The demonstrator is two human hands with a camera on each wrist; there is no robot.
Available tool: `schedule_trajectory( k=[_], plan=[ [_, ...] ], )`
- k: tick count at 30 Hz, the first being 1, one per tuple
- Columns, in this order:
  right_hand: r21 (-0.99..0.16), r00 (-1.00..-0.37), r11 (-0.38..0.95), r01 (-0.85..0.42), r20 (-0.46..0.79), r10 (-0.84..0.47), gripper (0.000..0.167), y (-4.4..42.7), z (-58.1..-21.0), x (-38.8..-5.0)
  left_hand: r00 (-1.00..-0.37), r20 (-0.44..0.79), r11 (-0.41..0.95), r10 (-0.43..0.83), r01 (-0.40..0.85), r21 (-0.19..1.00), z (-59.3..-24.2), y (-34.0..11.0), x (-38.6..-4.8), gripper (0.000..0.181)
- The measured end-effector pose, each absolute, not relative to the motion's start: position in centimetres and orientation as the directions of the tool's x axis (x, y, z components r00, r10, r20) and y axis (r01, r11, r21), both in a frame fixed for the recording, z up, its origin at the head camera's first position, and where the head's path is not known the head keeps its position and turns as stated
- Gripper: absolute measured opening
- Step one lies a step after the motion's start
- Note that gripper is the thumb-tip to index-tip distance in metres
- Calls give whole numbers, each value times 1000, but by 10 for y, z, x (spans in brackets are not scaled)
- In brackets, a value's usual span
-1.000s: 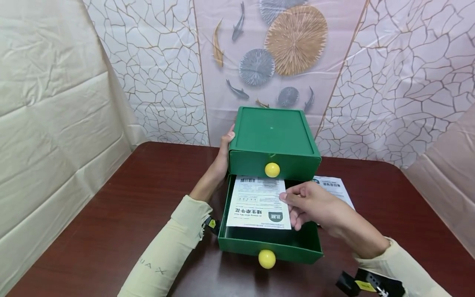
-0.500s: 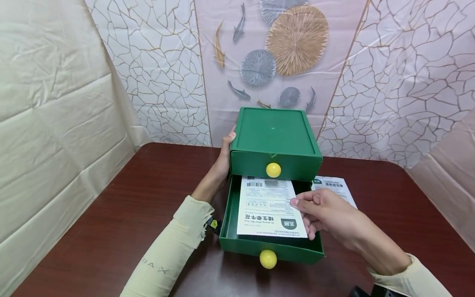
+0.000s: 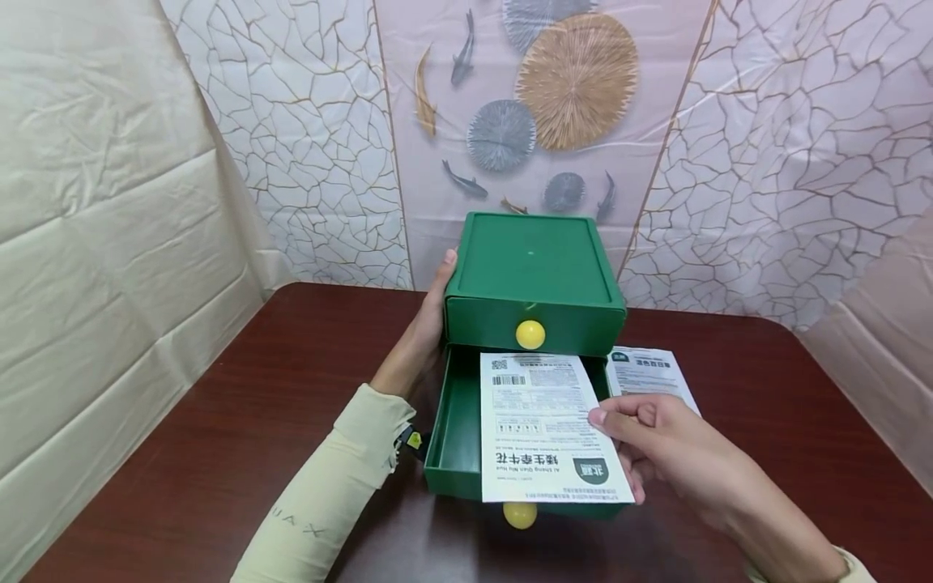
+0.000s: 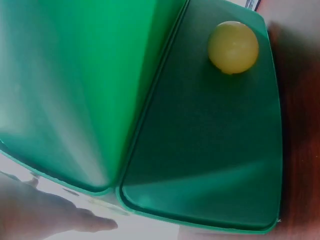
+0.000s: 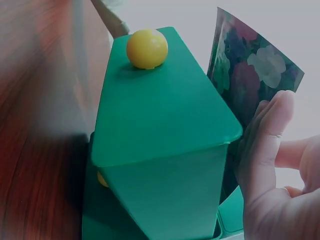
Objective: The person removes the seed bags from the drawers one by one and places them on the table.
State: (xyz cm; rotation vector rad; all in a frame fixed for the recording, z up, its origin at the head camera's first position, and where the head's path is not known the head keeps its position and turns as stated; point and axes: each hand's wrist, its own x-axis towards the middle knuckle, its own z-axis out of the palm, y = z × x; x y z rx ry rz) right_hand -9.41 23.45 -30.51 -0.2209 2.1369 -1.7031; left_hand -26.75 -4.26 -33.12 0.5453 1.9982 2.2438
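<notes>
A green two-drawer box (image 3: 535, 259) stands mid-table. Its lower drawer (image 3: 457, 429) is pulled out. Between thumb and fingers, my right hand (image 3: 685, 453) pinches the right edge of a white printed packet (image 3: 539, 429), which lies over the drawer's front edge and partly covers its yellow knob (image 3: 520, 516). Flowers are pictured on the packet's underside (image 5: 250, 65) in the right wrist view. My left hand (image 3: 423, 336) rests along the box's left side, its fingers extended; part of that hand (image 4: 45, 212) shows in the left wrist view.
Right of the box, a second printed packet (image 3: 652, 372) lies on the dark red-brown table (image 3: 321, 364). The upper drawer (image 3: 488, 324), with a yellow knob (image 3: 530, 334), is pushed in. Patterned cloth (image 3: 321, 138) hangs behind the table.
My right hand has drawn the packet toward me and rightward, from inside the lower drawer to over its front edge. The left hand stays at the box's side.
</notes>
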Motion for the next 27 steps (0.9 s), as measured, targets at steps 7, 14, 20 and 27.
schedule_trajectory(
  k=[7,14,20,27],
  plan=[
    [-963,-915,255,86,-178,-363,31,239,-312,-84,-944,145,-175,297,95,980,-329,-43,-269,85],
    [-953,-916,288,92,-195,-351,32,242,-314,-74,-936,170,-190,307,115,975,-331,-41,-272,78],
    [-927,-942,344,149,-240,-237,37,252,-314,-61,-929,174,-144,326,133,981,-331,-40,-271,80],
    [-912,-944,344,222,-290,-158,42,267,-316,-51,-928,163,-131,335,125,983,-329,-38,-271,82]
  ],
)
